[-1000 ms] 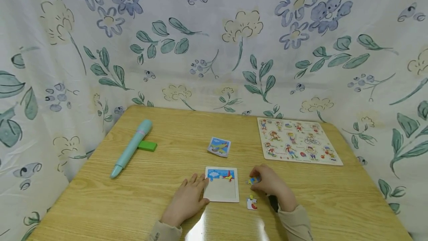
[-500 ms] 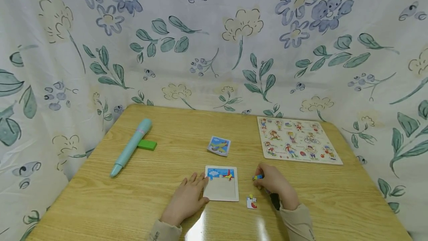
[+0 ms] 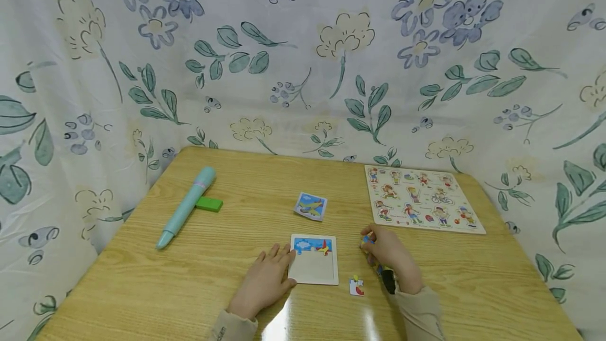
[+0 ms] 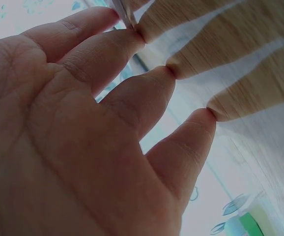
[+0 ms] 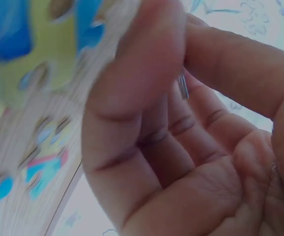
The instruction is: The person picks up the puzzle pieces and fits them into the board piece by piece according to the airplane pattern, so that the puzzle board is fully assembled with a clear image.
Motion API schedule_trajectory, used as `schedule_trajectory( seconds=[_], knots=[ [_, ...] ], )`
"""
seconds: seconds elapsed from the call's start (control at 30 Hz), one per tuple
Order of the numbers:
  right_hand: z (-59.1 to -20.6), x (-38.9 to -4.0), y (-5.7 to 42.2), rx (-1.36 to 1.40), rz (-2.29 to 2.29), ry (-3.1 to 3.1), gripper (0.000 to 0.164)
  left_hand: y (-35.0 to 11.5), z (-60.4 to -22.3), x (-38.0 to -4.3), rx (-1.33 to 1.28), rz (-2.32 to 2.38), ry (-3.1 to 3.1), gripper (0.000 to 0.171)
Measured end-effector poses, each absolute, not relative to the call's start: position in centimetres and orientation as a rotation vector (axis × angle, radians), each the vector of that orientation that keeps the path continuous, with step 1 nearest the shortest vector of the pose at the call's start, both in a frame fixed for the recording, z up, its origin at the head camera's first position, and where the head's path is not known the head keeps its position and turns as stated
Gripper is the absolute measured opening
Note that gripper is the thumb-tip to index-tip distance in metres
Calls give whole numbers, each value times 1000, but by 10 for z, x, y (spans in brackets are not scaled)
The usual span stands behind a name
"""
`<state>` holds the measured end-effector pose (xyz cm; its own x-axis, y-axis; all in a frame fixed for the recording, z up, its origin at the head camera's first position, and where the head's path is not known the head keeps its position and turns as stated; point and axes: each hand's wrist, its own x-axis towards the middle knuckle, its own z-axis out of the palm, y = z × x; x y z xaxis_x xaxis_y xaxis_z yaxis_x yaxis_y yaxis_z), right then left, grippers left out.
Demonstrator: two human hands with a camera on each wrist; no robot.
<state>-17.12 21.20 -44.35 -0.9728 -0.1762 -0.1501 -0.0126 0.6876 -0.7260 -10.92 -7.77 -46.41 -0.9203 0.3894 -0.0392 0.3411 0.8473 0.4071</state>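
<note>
My left hand lies with fingers extended at the left edge of a small white-framed puzzle board. The left wrist view shows its fingertips touching the tabletop. Along the board's top sit fitted pieces with a cloud and a red tail. Right of the board, my right hand pinches a blue and yellow puzzle piece, mostly hidden by the fingers. More blue and yellow pieces lie beneath and beside that hand. A white, red and yellow piece lies between the board and the right sleeve.
Behind the board lies an airplane picture card. A large peg puzzle board with children figures is at the back right. On the left rest a turquoise pen-shaped stick and a green block. A floral curtain hangs behind the table.
My right hand has moved slightly back and to the right with the piece, which now shows less between the fingers. The left hand and board have stayed in place.
</note>
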Motion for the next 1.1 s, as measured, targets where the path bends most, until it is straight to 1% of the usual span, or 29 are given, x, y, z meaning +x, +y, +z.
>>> schedule_trajectory(
  seconds=[0.1, 0.3, 0.57, 0.8, 1.1],
  knots=[
    [-442, -173, 205, -207, -1081, 2762, 25, -78, -464, -109, 572, 604, 2903, 64],
    [-441, -179, 186, -283, -1123, 2770, 16, -78, -464, -109, 567, 598, 2902, 64],
    [-442, -184, 150, -468, -1291, 2593, 14, -78, -463, -109, 562, 600, 2907, 64],
    [-443, -178, 117, -484, -1267, 2413, 13, -79, -463, -110, 559, 582, 2914, 64],
    [-447, -174, 105, -544, -1245, 2369, 6, -79, -464, -109, 570, 561, 2914, 66]
  ],
)
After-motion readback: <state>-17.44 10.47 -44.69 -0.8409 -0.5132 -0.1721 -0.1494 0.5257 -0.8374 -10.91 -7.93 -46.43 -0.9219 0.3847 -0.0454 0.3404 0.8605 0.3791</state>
